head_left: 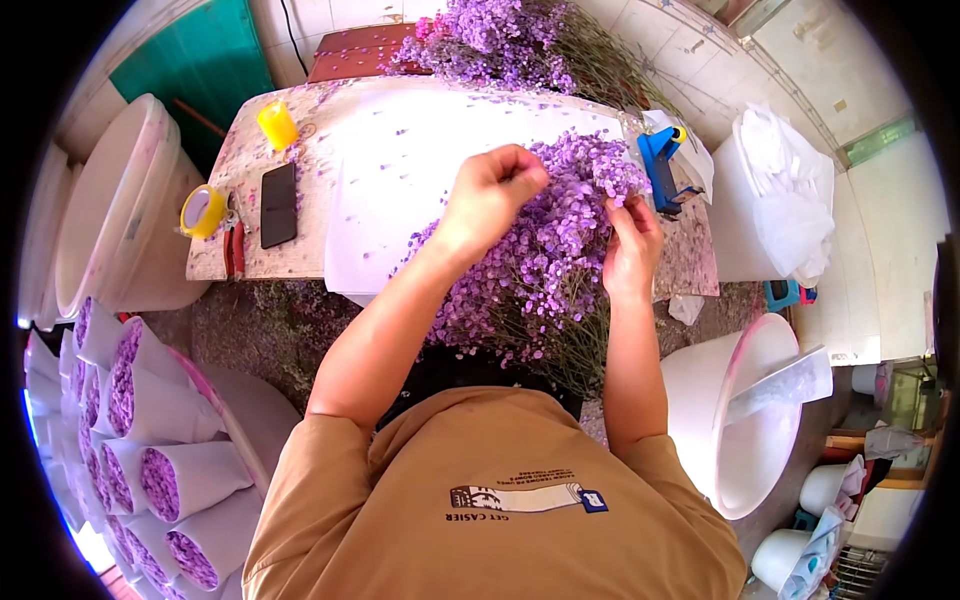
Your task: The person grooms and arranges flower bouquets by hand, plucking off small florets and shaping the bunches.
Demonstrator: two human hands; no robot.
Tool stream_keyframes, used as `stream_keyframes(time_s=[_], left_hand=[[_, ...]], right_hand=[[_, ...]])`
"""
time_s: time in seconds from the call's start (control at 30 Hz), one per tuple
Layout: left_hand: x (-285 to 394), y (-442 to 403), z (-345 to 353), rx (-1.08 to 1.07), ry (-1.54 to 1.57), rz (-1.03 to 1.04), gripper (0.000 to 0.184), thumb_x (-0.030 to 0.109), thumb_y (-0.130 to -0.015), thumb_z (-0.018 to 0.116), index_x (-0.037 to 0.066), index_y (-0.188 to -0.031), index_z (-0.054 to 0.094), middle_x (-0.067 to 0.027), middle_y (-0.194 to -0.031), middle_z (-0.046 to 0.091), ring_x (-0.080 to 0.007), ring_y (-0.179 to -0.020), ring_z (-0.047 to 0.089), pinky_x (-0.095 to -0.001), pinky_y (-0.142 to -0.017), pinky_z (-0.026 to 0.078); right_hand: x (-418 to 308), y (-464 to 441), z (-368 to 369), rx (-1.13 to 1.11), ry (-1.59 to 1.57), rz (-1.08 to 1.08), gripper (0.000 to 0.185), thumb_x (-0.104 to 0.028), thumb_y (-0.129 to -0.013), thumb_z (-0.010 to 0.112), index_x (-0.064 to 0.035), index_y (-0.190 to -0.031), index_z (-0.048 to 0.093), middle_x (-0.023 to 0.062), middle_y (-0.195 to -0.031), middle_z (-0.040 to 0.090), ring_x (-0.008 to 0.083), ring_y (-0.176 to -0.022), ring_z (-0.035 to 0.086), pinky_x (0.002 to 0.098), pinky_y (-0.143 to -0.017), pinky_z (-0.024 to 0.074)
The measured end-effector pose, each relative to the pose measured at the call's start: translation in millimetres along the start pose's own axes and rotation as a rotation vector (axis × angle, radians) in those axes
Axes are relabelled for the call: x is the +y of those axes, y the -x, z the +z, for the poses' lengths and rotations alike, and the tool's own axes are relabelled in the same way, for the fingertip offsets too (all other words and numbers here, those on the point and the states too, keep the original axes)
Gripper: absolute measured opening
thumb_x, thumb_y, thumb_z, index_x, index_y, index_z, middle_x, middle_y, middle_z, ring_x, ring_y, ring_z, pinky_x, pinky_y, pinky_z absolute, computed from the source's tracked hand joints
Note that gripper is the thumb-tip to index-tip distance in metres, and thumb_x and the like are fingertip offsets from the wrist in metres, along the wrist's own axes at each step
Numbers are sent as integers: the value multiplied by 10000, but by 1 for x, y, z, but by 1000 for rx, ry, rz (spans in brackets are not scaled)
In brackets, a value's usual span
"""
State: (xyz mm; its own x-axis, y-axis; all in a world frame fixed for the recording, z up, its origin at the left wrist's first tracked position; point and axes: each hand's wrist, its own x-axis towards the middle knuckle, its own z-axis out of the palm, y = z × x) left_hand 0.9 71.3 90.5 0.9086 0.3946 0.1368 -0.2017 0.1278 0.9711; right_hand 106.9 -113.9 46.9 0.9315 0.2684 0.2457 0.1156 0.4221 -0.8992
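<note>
A loose bunch of purple flowers (560,250) lies over the table's near edge, with its thin green stems pointing down toward my body. My left hand (495,195) is above the left side of the blossoms, fingers curled into a pinch; whatever is between them, if anything, is hidden. At the right side of the bunch, my right hand (632,240) pinches some of the purple blossoms between thumb and fingers. White paper sheets (375,190) lie under the bunch, sprinkled with fallen petals.
On the table's left are yellow tape rolls (204,211), a phone (279,205) and red-handled pruning shears (234,248). A blue tape dispenser (662,170) stands right. More flowers (500,45) lie behind. Paper-wrapped bouquets (170,480) fill the lower left; a white bucket (740,420) stands right.
</note>
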Motion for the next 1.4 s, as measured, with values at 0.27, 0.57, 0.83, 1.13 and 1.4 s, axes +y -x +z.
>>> stream_keyframes(time_s=[0.27,0.57,0.83,1.13,1.4], left_hand=[[4,-7,0,-166,-224,95,219,137,-900,667,-31,-1038,701,-61,-847,679,-101,-701,555,-263,-645,472],[8,1,4,-99,-169,14,142,116,-882,673,-2,-961,688,-21,-770,617,-105,-656,519,-263,-605,425],[24,1,-31,-74,500,-292,166,201,-973,536,59,-889,548,-15,-732,479,-79,-566,333,-228,-460,240],[9,-20,-30,-164,-644,192,172,69,-849,690,-3,-1000,732,11,-728,610,-83,-674,474,-277,-612,412],[-4,-21,-46,-62,-25,4,158,150,-927,638,0,-961,670,6,-712,552,-64,-606,430,-249,-533,366]], right_hand=[[-3,3,8,-24,-11,24,132,2,-869,686,16,-995,650,26,-932,644,96,-863,591,242,-847,453],[-2,2,6,-40,5,17,141,-9,-874,700,-6,-1012,671,4,-920,659,67,-835,573,236,-809,443],[-1,5,5,-14,-21,24,177,-2,-862,737,-17,-1028,678,-9,-893,645,65,-806,572,207,-760,443],[1,7,4,-27,15,12,204,-2,-867,739,-10,-1064,685,-5,-918,657,66,-811,577,216,-766,461],[9,4,-5,-51,18,-4,303,9,-865,734,-9,-1164,693,-9,-970,656,71,-854,586,228,-810,492]])
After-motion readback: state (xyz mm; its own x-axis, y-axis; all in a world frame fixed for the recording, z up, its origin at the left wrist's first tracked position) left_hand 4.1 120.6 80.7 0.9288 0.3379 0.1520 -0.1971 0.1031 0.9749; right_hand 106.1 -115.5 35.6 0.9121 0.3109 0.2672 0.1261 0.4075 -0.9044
